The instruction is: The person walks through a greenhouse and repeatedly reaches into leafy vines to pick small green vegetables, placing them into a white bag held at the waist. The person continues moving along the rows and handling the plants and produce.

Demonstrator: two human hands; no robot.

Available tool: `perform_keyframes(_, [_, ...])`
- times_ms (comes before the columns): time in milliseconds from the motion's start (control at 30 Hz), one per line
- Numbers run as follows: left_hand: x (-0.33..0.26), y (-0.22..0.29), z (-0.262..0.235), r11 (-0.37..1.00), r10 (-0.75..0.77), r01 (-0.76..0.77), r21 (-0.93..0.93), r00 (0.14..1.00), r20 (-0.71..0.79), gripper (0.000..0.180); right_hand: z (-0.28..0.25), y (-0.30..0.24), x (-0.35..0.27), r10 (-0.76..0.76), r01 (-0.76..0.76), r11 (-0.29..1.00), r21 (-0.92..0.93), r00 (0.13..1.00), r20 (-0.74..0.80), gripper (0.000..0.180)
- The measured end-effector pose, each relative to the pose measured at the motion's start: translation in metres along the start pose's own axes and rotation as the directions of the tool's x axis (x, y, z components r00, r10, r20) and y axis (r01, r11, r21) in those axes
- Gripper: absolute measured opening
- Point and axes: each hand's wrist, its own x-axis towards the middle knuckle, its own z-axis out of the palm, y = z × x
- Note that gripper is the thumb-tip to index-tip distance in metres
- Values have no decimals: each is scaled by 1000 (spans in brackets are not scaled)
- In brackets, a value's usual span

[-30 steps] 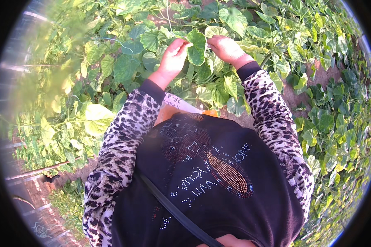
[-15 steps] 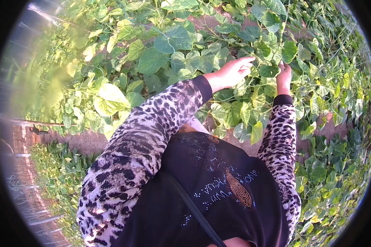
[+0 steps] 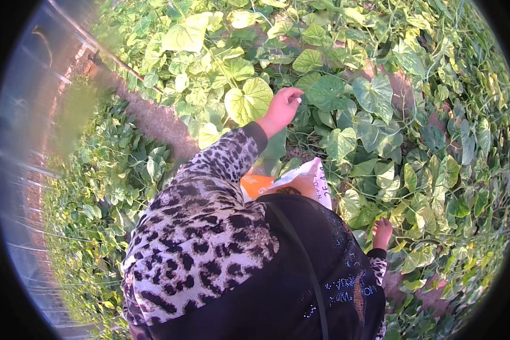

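Observation:
Among the broad green leaves of vine plants, my left hand reaches out just right of a large yellow-green leaf. Its fingers are curled in with the tips together, and anything pinched there is too small to make out. My right hand is low beside my body, close to the leaves on the right. Its fingers are loosely bent and a little apart, and I see nothing in them. In front of my waist sits a white and orange bag, partly hidden by my dark top.
Dense vines cover the ground ahead and to the right, with thin strings running up among them. A strip of bare soil separates them from another row of plants on the left. Beyond stands a translucent plastic wall.
My view has turned toward the left. Both hands have come away from the stem and leaves they were at; the right has dropped beside my body. More of the bag shows.

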Motion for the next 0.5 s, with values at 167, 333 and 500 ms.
perform_keyframes(167, [57, -80, -169, 997, -66, 34, -67, 827, -558, 21, 126, -52, -43, -99, 140, 967, -212, 976, 193, 33])
perform_keyframes(333, [117, -111, -291, 960, -43, -147, -238, 762, -646, 14, 262, -120, -100, -149, 199, 971, -128, 934, 325, 31])
perform_keyframes(500, [135, -53, -364, 959, 249, -240, -153, 967, 45, 34, 404, -184, -179, -268, 329, 943, -43, 832, 485, 30])
